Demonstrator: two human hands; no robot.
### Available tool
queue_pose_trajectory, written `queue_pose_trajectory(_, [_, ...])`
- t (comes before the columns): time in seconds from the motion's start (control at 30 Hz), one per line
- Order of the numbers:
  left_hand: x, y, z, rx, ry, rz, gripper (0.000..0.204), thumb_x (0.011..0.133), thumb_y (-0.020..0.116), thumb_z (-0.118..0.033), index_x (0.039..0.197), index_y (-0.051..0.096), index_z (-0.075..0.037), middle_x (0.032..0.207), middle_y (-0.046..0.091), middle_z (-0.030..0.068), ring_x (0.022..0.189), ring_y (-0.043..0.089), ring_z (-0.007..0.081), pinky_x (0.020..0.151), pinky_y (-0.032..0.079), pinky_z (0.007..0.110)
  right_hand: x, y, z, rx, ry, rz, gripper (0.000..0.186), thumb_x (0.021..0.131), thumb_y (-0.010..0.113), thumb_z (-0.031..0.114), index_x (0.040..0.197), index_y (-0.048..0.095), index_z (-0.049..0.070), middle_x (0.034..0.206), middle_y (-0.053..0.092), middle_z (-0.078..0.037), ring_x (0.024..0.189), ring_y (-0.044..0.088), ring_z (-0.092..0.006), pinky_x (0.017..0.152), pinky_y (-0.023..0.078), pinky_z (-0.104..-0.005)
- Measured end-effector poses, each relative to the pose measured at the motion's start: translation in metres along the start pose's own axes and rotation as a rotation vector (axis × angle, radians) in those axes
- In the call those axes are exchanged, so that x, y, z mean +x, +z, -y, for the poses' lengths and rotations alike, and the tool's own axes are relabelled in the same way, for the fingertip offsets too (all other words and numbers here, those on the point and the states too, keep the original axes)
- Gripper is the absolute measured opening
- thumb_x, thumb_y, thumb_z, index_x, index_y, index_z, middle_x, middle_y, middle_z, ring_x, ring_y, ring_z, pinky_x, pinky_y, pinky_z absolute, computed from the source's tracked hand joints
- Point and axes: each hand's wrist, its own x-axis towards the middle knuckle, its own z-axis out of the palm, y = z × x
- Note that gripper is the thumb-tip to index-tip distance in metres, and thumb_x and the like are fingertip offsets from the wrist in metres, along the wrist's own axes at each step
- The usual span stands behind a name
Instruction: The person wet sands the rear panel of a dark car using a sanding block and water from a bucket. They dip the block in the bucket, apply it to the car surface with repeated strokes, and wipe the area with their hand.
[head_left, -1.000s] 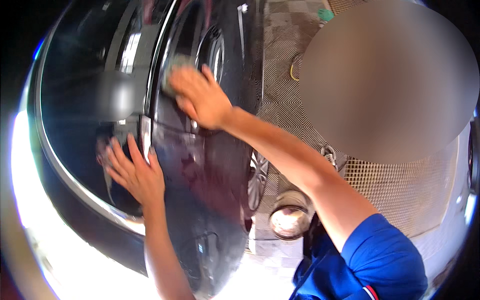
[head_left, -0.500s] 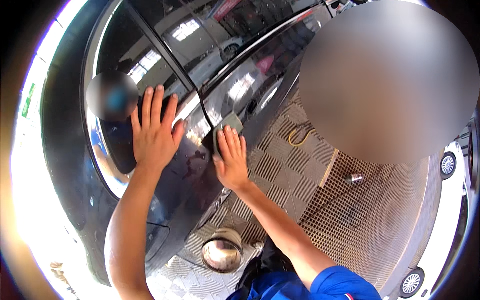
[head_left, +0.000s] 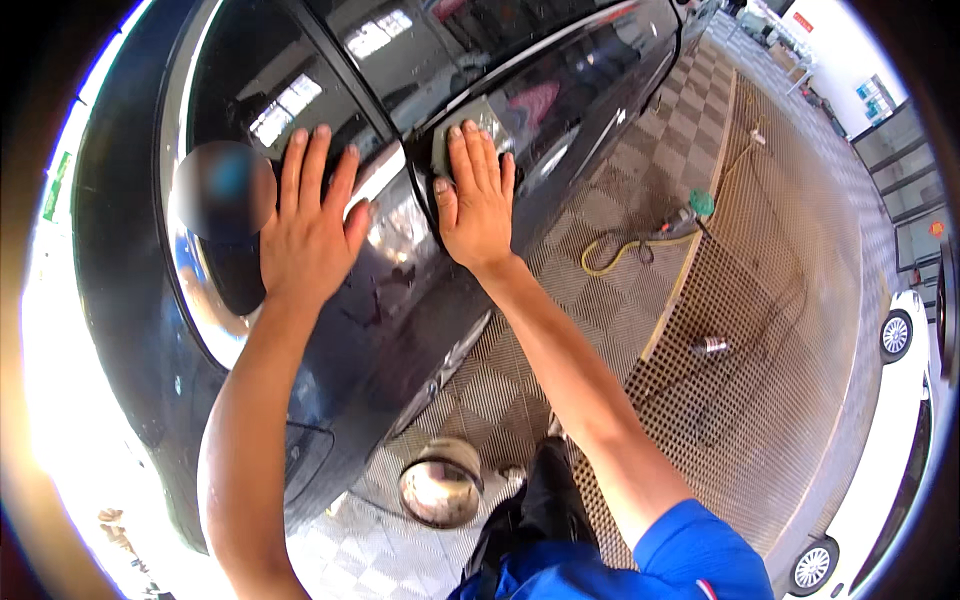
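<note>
A dark, glossy car (head_left: 345, 350) fills the left and middle of the view. My left hand (head_left: 312, 235) lies flat on its side beside the rear window, fingers spread, holding nothing. My right hand (head_left: 478, 210) presses a flat grey-green pad (head_left: 490, 114) against the door, just past the vertical door seam. The fingers stretch over the pad and the thumb lies at its near side. Much of the pad is hidden beneath the hand.
Below the car stands a bucket (head_left: 440, 492). A handheld tool with a green round pad (head_left: 702, 203) and a yellow cord (head_left: 600, 268) lies on the floor. A small bottle (head_left: 712, 346) lies on the floor grating (head_left: 770, 420). At right is a white car (head_left: 870, 465).
My right hand has slid the pad forward and up, across the door seam onto the door. My left hand stays nearly in place. A large blurred shape at the right has gone, uncovering the floor.
</note>
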Motion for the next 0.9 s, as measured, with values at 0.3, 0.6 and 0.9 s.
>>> queue_pose_trajectory(0.3, [-0.004, 0.003, -0.002, 0.016, -0.008, -0.009, 0.059, 0.098, 0.066, -0.034, 0.152, 0.053, -0.015, 0.167, 0.036, 0.0136, 0.157, 0.028, 0.034, 0.127, 0.018, 0.059, 0.01, 0.0, -0.004, -0.024, -0.077, -0.008, 0.063, 0.104, 0.051, 0.028, 0.161, 0.037, 0.006, 0.168, 0.034, -0.016, 0.155, 0.031, -0.0366, 0.128, 0.015, -0.0578])
queue_pose_trajectory(0.6, [-0.003, -0.006, -0.005, 0.069, -0.004, 0.035, 0.059, 0.1, 0.064, -0.035, 0.154, 0.051, -0.015, 0.168, 0.034, 0.0142, 0.158, 0.025, 0.0353, 0.127, 0.017, 0.058, 0.003, -0.004, -0.035, 0.087, 0.003, -0.061, 0.057, 0.104, 0.049, 0.025, 0.159, 0.041, 0.009, 0.165, 0.04, -0.014, 0.156, 0.032, -0.0305, 0.128, 0.014, -0.0597])
queue_pose_trajectory(0.9, [-0.017, 0.015, -0.008, 0.101, 0.043, -0.03, 0.06, 0.102, 0.06, -0.037, 0.157, 0.047, -0.018, 0.169, 0.031, 0.0144, 0.158, 0.024, 0.0376, 0.125, 0.017, 0.063, -0.036, -0.001, -0.044, 0.143, -0.094, -0.015, 0.057, 0.105, 0.049, 0.028, 0.159, 0.043, 0.012, 0.166, 0.04, -0.011, 0.156, 0.033, -0.0315, 0.128, 0.01, -0.0606])
